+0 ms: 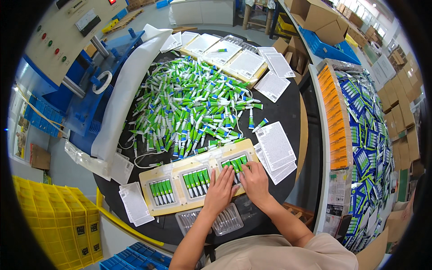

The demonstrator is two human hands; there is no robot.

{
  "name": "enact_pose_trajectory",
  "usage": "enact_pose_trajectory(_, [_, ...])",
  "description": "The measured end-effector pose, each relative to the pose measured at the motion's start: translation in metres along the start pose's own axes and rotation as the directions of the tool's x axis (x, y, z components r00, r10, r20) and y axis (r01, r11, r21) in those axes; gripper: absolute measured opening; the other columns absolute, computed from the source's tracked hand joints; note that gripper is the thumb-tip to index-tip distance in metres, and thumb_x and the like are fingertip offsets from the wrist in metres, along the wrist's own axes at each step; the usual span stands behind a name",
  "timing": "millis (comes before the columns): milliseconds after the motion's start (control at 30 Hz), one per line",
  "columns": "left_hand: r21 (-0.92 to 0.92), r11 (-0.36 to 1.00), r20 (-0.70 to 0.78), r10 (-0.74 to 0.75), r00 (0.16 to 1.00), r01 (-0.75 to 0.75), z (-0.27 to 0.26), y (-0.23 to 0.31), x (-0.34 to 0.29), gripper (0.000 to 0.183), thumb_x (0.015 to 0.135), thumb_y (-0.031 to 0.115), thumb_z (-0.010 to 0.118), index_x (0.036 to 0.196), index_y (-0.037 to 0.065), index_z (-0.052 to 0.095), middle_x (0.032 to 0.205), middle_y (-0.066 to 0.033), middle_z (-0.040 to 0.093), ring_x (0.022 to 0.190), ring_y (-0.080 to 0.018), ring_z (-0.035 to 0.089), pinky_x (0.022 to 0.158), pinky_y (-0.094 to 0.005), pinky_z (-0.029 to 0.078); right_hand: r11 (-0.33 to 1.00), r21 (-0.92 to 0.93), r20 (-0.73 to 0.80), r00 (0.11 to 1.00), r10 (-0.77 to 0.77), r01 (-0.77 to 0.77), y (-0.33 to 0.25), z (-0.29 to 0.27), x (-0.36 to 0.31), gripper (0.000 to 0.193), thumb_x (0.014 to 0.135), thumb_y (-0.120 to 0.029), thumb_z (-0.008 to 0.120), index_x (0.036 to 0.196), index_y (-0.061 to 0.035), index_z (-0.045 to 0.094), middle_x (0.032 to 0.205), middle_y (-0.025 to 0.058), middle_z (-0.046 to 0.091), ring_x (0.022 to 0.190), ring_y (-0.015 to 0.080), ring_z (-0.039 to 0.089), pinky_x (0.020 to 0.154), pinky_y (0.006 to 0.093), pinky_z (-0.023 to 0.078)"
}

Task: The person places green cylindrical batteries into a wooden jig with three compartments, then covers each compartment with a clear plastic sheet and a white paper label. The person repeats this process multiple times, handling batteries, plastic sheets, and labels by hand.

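A cream-coloured, long tray (174,208) with three windows lies at the near side of the round table. Clear blister packs in its left and middle windows hold small green tubes (196,182) with pale nozzles, side by side. My left hand (219,191) lies with fingers stretched out over the tubes in the right window. Beside it, my right hand (255,182) has bent fingers closed on a small tube at that window's right end; its fingertips are partly hidden. Beyond the tray spreads a big heap of loose green-and-white tubes (189,99).
Printed white cards (275,145) lie right of the tray, others (135,204) at its left. Empty clear blisters (227,219) sit before me. A second cream tray (249,74) stands behind the heap. A blue machine (76,108) is left; a bin of packed tubes (366,135) is right.
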State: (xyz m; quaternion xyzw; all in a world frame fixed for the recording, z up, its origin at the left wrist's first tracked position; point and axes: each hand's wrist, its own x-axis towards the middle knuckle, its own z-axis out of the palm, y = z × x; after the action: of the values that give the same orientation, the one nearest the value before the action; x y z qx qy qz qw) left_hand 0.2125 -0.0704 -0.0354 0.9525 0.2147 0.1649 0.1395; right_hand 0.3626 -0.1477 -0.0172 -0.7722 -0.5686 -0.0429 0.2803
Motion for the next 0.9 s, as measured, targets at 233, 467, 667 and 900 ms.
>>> enact_pose_trajectory(233, [0.057, 0.998, 0.061, 0.000, 0.998, -0.003, -0.008, 0.001, 0.001, 0.063, 0.097, 0.041, 0.062, 0.148, 0.006, 0.049, 0.158, -0.0067, 0.044, 0.150, -0.0241, 0.036, 0.124, -0.0573, 0.019, 0.990, -0.031, -0.018, 0.990, -0.140, 0.139, 0.006, 0.001, 0.001, 0.035, 0.083, -0.004, 0.069, 0.117, 0.0005, 0.068, 0.124, 0.0140, 0.064, 0.115, 0.0327, 0.060, 0.098, 0.0410, 0.050])
enact_pose_trajectory(467, [0.118, 0.993, 0.144, 0.000, 0.990, -0.018, -0.011, 0.001, 0.004, 0.068, 0.097, 0.047, 0.059, 0.152, 0.010, 0.046, 0.161, -0.0036, 0.040, 0.151, -0.0228, 0.032, 0.124, -0.0591, 0.016, 0.991, 0.118, -0.052, 0.997, -0.057, 0.063, 0.015, 0.000, -0.004, 0.035, 0.083, -0.003, 0.070, 0.118, 0.0011, 0.068, 0.123, 0.0150, 0.065, 0.112, 0.0336, 0.061, 0.096, 0.0418, 0.050])
enact_pose_trajectory(667, [0.086, 0.990, 0.131, 0.100, 0.986, -0.112, -0.010, 0.002, 0.009, 0.068, 0.099, 0.047, 0.057, 0.155, 0.012, 0.041, 0.164, -0.0024, 0.036, 0.153, -0.0226, 0.029, 0.125, -0.0585, 0.013, 0.995, 0.064, -0.023, 0.996, 0.083, -0.082, 0.014, -0.010, -0.010, 0.036, 0.081, -0.006, 0.074, 0.116, -0.0009, 0.068, 0.107, 0.0136, 0.062, 0.096, 0.0326, 0.061, 0.081, 0.0431, 0.050])
enact_pose_trajectory(900, [0.111, 0.988, 0.222, 0.080, 0.972, -0.107, -0.006, 0.001, 0.010, 0.070, 0.099, 0.052, 0.054, 0.155, 0.012, 0.042, 0.164, -0.0018, 0.036, 0.154, -0.0215, 0.026, 0.125, -0.0595, 0.013, 0.993, 0.018, -0.027, 0.993, 0.114, -0.113, 0.009, -0.002, -0.003, 0.037, 0.081, -0.009, 0.073, 0.117, -0.0011, 0.068, 0.105, 0.0132, 0.059, 0.097, 0.0310, 0.061, 0.080, 0.0419, 0.050])
